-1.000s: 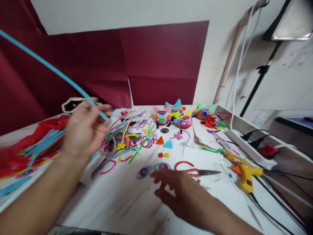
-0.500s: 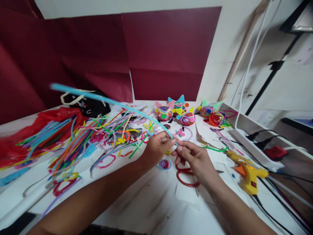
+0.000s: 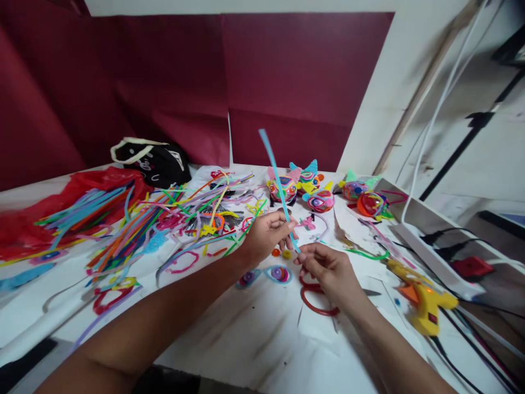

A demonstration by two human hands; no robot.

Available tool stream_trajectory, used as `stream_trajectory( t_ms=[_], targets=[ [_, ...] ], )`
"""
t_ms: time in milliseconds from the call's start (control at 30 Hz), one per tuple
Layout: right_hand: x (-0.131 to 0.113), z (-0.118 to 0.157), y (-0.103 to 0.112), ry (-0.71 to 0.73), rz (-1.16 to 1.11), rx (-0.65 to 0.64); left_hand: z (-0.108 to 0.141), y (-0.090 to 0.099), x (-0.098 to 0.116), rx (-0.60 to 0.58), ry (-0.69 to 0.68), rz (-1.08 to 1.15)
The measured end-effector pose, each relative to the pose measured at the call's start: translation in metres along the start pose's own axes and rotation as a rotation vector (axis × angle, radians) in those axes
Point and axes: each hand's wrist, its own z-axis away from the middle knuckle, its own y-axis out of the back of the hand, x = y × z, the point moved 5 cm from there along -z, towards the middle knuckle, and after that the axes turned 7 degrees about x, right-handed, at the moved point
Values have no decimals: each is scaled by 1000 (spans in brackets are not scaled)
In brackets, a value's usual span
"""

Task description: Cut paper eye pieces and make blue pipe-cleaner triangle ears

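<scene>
A light blue pipe cleaner (image 3: 274, 158) rises from between my hands, its free end up against the dark red backdrop. My left hand (image 3: 268, 234) pinches it partway along, thumb against fingers. The fingertips of my right hand (image 3: 324, 264) grip its lower end, a little to the right and nearer to me. Under the hands lie two eye-shaped coiled pieces, one purple and blue (image 3: 279, 273), the other partly by my left wrist (image 3: 248, 278). Scissors with red handles (image 3: 318, 302) rest beneath my right hand, partly hidden by it.
Loose pipe cleaners (image 3: 118, 224) and a red plastic bag (image 3: 110, 178) cover the left side, a black bag (image 3: 164, 167) behind. Several colourful animal-like figures (image 3: 283, 187) stand at the back. On the right are a yellow glue gun (image 3: 429, 306) and a white power strip (image 3: 438, 262).
The pipe cleaner has swung from slanting far left to standing nearly upright. Both hands remain on it. The camera view has shifted slightly, and the second eye-shaped piece now shows.
</scene>
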Motion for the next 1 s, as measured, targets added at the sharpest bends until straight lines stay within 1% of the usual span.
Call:
stream_trajectory(
  t_ms=[67,133,233,333,400,433,500,567,800,1000],
  targets=[
    [0,0,3,17,49,2,-2,2,-3,-2,26,22],
    [-1,0,6,62,140,24,-7,9,-5,22,33,52],
    [-4,4,6,196,408,37,-17,25,-9,98,18,105],
    [-7,12,-6,378,721,-39,-27,42,-16,146,9,127],
    [-5,16,-16,453,883,-104,-32,50,-21,176,-5,135],
    [-3,17,-20,469,950,-131,-34,54,-23,194,-8,139],
    [2,17,-26,477,1040,-173,-37,59,-27,226,-2,144],
    [6,17,-30,476,1084,-194,-38,62,-29,244,13,140],
    [5,16,-42,445,1139,-190,-37,61,-25,228,0,154],
    [3,-4,-52,441,1290,-170,-38,60,-24,241,5,156]
  ],
)
